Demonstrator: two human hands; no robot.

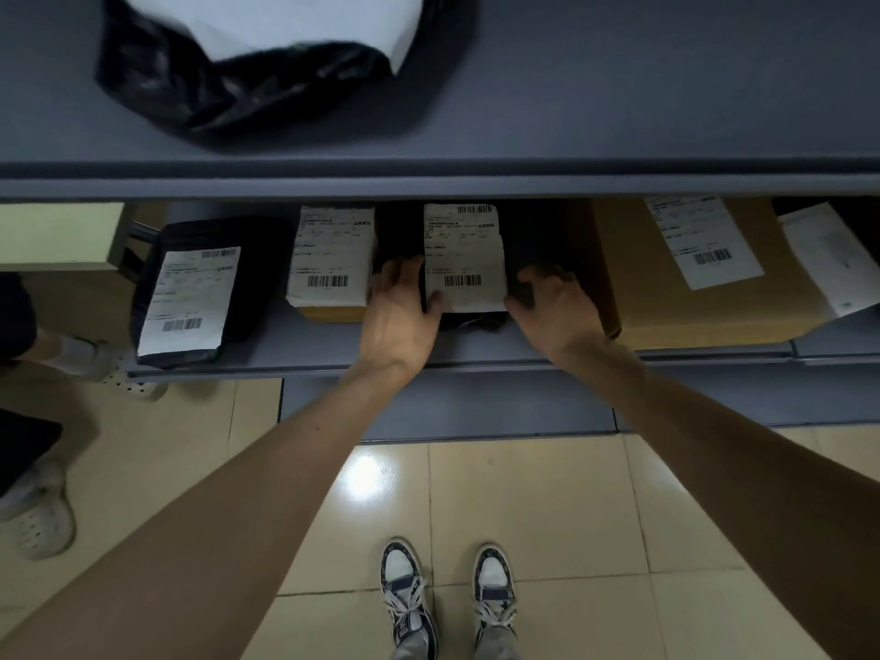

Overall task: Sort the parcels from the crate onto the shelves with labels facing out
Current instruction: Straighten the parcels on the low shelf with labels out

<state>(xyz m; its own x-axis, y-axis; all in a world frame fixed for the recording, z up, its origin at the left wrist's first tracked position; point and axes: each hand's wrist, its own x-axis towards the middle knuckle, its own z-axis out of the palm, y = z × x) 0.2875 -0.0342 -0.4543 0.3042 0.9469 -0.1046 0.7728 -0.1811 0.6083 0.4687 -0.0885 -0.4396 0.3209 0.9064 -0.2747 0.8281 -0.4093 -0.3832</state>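
Observation:
A black bag parcel with a white barcode label stands on the lower grey shelf, label facing me. My left hand grips its left side, thumb on the label's lower corner. My right hand holds its right side with fingers curled against the black wrap. To the left stand a small brown box with a label and a black bag parcel with a label. To the right lies a large cardboard box with a label.
The upper shelf carries a black bag with a white sheet. A white envelope leans at the far right. Another person's feet in white clogs stand at the left. My shoes are on the tiled floor.

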